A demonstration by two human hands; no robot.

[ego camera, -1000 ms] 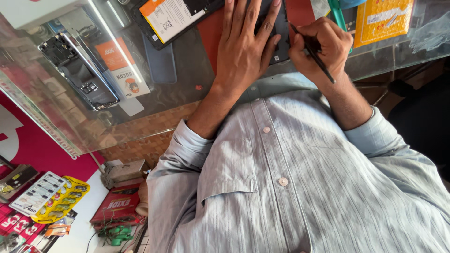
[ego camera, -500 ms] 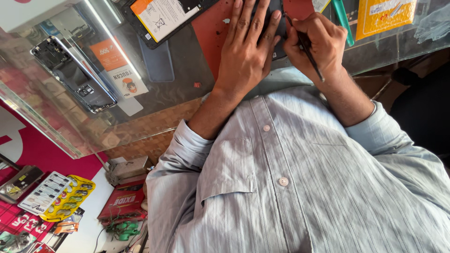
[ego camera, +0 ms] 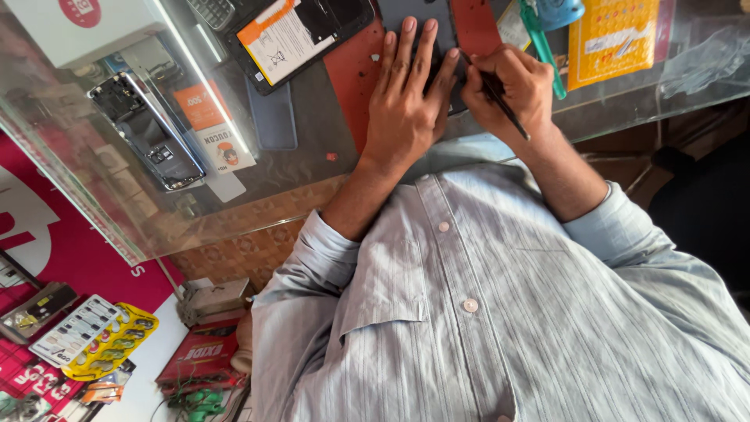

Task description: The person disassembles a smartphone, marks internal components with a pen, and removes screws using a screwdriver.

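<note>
Since a moment ago both hands are sitting lower in view. The right hand [ego camera: 508,86] is closing its fingers around a thin black tool [ego camera: 500,100], its tip touching the dark phone [ego camera: 418,19]. The left hand [ego camera: 406,101] is pressing flat on that phone, fingers spread, gripping nothing, over the red mat [ego camera: 351,78] on the glass counter [ego camera: 312,156].

The glass counter [ego camera: 312,168] is pretty cluttered. On it: a red mat [ego camera: 351,74] around 12 o'clock, an opened phone [ego camera: 293,35] at 11, a yellow card [ego camera: 613,39] at 1, and a stripped phone frame [ego camera: 148,133] at 10.
</note>
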